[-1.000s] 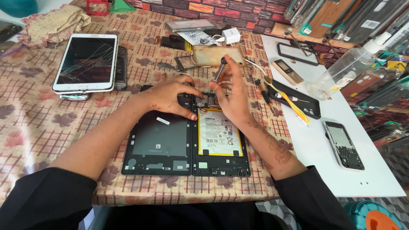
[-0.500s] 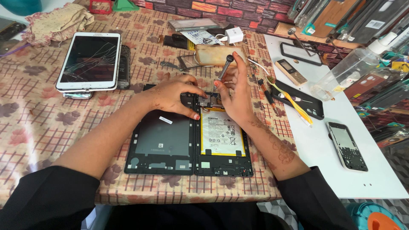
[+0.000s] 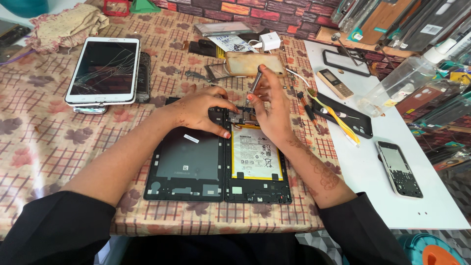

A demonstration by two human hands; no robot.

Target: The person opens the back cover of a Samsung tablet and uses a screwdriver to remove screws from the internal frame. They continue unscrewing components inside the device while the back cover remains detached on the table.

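A: Tablet (image 3: 255, 162), opened face down near the middle of the patterned tablecloth (image 3: 44, 147), with its dark back cover (image 3: 189, 164) lying just to its left. A white battery (image 3: 257, 157) fills most of the open half.

B: Where are the hands?

A: The left hand (image 3: 198, 110) rests palm down on the far end of the tablet, fingers spread and pressing, holding nothing. The right hand (image 3: 270, 108) is curled around a screwdriver (image 3: 255, 82), gripping its metal shaft upright. The tip points down toward the far edge of the tablet, where the circuit board is.

B: Can you see the screw?

A: No. The fingers of both hands cover that spot, and the tip itself is too small to make out.

B: What else is there?

A: A white tablet with a cracked screen (image 3: 104, 71) lies far left. A phone (image 3: 400, 169) lies on a white board (image 3: 392, 127) at the right, whose right side runs out of view.
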